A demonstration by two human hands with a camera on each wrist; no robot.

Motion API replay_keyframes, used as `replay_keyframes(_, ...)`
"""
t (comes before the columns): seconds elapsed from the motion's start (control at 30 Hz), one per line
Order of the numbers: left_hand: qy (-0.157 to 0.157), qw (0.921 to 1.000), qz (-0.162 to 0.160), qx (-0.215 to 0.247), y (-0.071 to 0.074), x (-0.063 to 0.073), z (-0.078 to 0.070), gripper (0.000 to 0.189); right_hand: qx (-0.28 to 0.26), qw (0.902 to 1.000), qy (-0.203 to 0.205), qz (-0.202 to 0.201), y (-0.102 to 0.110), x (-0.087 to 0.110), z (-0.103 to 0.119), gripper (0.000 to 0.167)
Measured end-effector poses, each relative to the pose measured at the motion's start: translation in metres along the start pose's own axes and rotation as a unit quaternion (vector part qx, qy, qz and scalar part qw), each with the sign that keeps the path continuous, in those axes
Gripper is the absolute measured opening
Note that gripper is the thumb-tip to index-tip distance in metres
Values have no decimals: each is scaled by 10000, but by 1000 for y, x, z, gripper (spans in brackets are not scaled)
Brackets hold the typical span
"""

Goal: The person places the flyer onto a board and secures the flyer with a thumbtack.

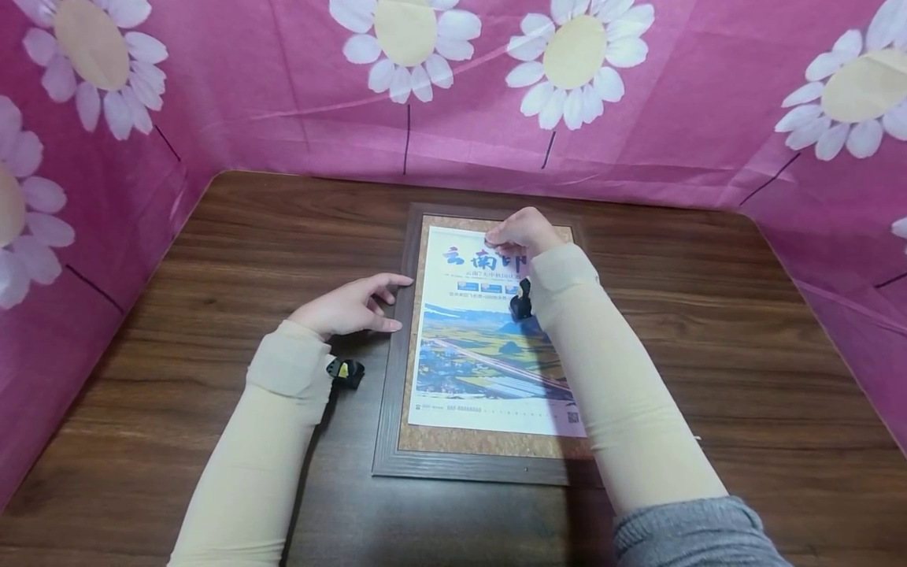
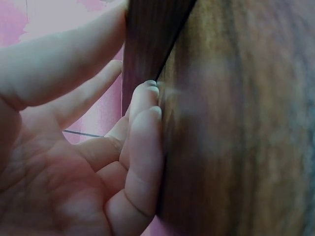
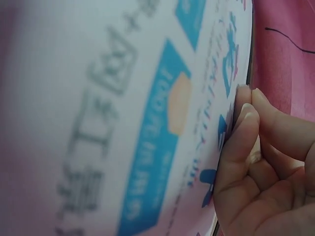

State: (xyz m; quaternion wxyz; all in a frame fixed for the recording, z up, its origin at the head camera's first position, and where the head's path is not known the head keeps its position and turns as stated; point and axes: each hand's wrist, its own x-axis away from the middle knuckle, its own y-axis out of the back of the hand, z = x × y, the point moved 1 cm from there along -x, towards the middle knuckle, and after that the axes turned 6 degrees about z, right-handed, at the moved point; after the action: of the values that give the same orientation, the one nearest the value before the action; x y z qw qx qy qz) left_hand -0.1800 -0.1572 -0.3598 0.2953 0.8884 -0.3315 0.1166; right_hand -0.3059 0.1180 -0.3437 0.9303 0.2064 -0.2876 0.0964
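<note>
A printed poster (image 1: pixel 489 346) with blue Chinese lettering and a landscape picture lies on a cork board (image 1: pixel 453 442) with a dark wooden frame (image 1: pixel 468 466). At the poster's top middle my right hand (image 1: pixel 524 231) has its thumb and fingertips drawn together. Something small and dark shows at those tips, mostly hidden, its kind unclear. In the right wrist view, the fingertips (image 3: pixel 246 110) touch the printed sheet (image 3: pixel 147 123) near its edge. My left hand (image 1: pixel 354 305) rests at the frame's left side, index finger and thumb extended to it. The left wrist view shows its fingers (image 2: pixel 142 137) against the frame's edge (image 2: pixel 147 49).
The board lies on a brown wood-grain table (image 1: pixel 283 228). A pink cloth (image 1: pixel 283 94) with white daisies hangs around the table's back and sides. Small black wrist cameras (image 1: pixel 346 372) sit on both sleeved forearms. The right forearm covers the board's right part.
</note>
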Motion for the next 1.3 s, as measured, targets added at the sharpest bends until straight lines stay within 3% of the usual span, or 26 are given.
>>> replay_keyframes(0.4, 46, 10000, 13, -37, 0, 0, 0, 70, 186, 9989, 351, -258, -7, -4, 2, 8)
replay_keyframes(0.67, 19, 10000, 36, -20, 0, 1, -2, 70, 319, 9981, 213, -486, -9, -3, 3, 8)
replay_keyframes(1.3, 28, 10000, -20, 67, 1, 1, 0, 71, 307, 9981, -36, -530, -7, -3, 4, 18)
